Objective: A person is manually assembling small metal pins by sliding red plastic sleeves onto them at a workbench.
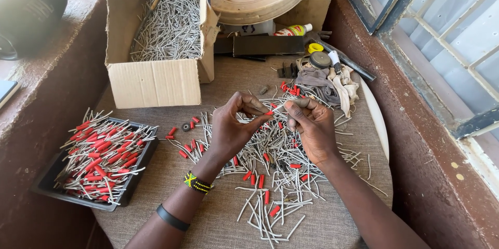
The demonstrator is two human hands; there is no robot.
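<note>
My left hand (234, 127) pinches a small red sleeve (270, 113) at its fingertips. My right hand (311, 124) holds a thin grey pin (279, 107) whose tip meets that sleeve. Both hands hover above a loose pile of grey pins and red sleeves (270, 171) spread on the cloth-covered table (218, 218). At the left, a black tray (49, 179) holds several pins with red sleeves on them (101, 155).
An open cardboard box (153, 80) full of bare grey pins stands at the back. Behind it sit a round cream lid (260, 2), a glue bottle (293, 30), tape rolls and a crumpled rag (327, 83). A barred window (442, 31) is at the right.
</note>
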